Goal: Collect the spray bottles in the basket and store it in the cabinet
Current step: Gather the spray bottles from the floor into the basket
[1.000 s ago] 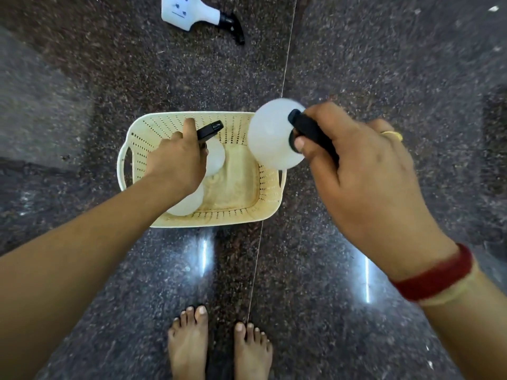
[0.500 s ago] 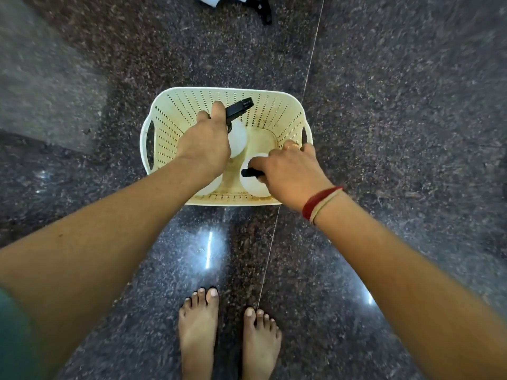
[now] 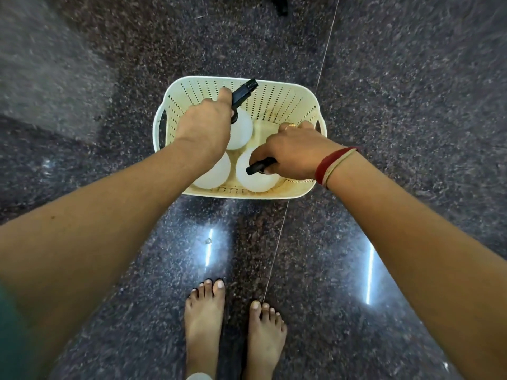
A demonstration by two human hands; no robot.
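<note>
Floor point(image 3: 397, 105): dark speckled polished stone, glossy, with a thin pale joint line running from 12 to 6 o'clock.
Basket point(image 3: 274, 94): cream plastic, rounded rectangle with perforated walls and side handles; it stands on the floor at 12 o'clock from the bare feet.
Left hand point(image 3: 205, 124): closed around the black trigger head of the far bottle point(image 3: 241, 130), a white rounded body standing inside the basket.
Right hand point(image 3: 293, 152): closed on the black trigger head of the near-right bottle point(image 3: 255, 179), which sits at the basket's 5 o'clock corner.
Third bottle point(image 3: 216, 174): white, smooth, at 7 o'clock in the basket, largely under the left forearm.
Stray sprayer point(image 3: 281, 5): a black part at the top edge, outside the basket.
Step advice: likely seating both bottles; set them upright and touching, then let go gently so the smooth bodies do not topple.
</note>
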